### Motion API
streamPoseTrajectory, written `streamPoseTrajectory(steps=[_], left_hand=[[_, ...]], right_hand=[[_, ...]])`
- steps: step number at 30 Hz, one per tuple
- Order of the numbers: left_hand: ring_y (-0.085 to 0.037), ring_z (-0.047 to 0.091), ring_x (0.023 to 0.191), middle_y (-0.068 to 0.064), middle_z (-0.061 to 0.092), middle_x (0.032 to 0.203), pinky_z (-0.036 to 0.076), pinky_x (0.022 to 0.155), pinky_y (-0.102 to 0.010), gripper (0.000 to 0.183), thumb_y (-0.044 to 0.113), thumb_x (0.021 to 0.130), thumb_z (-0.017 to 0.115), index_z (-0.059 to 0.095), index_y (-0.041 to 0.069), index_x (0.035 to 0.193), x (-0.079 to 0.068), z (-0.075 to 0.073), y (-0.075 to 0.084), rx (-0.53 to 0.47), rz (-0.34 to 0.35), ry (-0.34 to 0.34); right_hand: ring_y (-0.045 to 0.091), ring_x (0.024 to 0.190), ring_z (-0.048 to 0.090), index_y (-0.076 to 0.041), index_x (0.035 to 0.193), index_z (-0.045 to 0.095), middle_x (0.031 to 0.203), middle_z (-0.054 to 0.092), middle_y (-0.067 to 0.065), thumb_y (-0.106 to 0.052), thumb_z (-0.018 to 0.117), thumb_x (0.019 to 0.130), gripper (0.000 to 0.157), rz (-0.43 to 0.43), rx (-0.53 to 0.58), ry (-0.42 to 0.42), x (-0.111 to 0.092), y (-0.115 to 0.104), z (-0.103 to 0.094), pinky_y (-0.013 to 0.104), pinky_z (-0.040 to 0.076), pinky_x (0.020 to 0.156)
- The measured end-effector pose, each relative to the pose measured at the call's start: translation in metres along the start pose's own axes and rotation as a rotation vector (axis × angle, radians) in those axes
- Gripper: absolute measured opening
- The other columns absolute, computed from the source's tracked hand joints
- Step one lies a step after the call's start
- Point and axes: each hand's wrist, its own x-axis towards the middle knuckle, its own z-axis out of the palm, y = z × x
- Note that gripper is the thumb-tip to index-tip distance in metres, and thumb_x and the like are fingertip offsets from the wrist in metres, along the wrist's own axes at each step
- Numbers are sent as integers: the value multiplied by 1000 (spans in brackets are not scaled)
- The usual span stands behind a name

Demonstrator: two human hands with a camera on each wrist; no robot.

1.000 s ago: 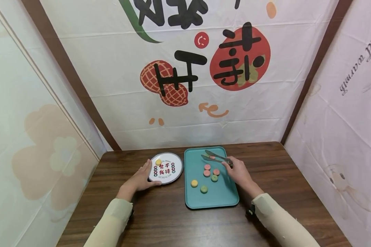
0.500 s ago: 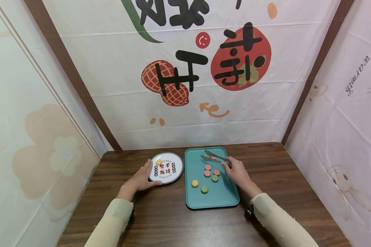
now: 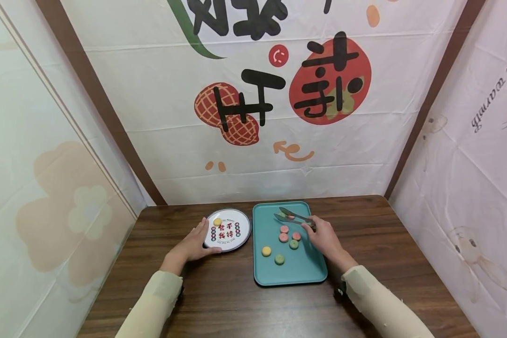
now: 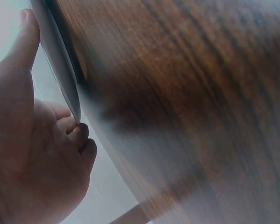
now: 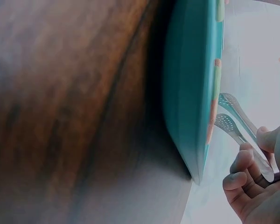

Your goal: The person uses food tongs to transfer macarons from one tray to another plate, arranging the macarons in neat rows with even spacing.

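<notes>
My left hand [image 3: 192,243] holds the left rim of a round white plate [image 3: 241,237] printed with red characters. Its thumb lies along the near edge, as the left wrist view [image 4: 60,60] also shows. A yellow macaron [image 3: 217,221] sits on that plate. With curled fingers and thumb, my right hand [image 3: 324,237] grips metal tongs [image 3: 297,215] with perforated tips, seen too in the right wrist view. The spread tongs reach over the back of a teal tray [image 3: 304,270], around a pink macaron [image 3: 291,216] and a partly hidden green one.
On the tray lie more macarons: several pink [image 3: 283,237], a yellow [image 3: 266,251] and two green [image 3: 280,259]. Tray and plate stand side by side on a dark wooden table [image 3: 219,300]. A printed fabric wall [image 3: 186,183] rises behind the table's back edge.
The tongs' tips have dipped very slightly over the back of the tray and remain spread. My left hand and the plate keep their places.
</notes>
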Motion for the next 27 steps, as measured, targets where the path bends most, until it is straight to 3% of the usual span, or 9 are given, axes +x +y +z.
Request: streamPoseTrajectory(steps=[27], left_hand=[[-50, 10, 163, -26, -1, 178, 18, 131, -62, 130, 75, 91, 70, 4, -5, 170, 1, 0, -2, -6, -12, -4]], right_hand=[[14, 71, 63, 4, 131, 69, 107, 77, 18, -25, 71, 107, 38, -2, -14, -18, -11, 6, -7, 32, 53, 60]])
